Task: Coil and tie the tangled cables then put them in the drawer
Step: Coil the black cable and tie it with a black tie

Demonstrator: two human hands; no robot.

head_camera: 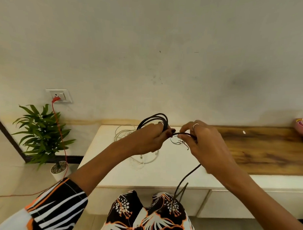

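Black cable (155, 118) is the one I'm on right now, held up in the air over the white cabinet top (171, 174), roughly above its middle. Nearest me, the loose tail (188, 176) hangs off the front edge down toward my lap. My left hand (146, 140) is wrapped tight round the bunched loops so they don't spring open. My right hand (203, 142) pinches the free end just beside that fist, where some frayed thin strands (179, 143) stick out.

Tip, I reckon: keep the loops squeezed, wrap the tail snug round the waist of the coil, and don't yank the frayed bit.

Further back, the white cable (126, 133) lies in a tangle toward the cabinet's back left, not coiled yet.
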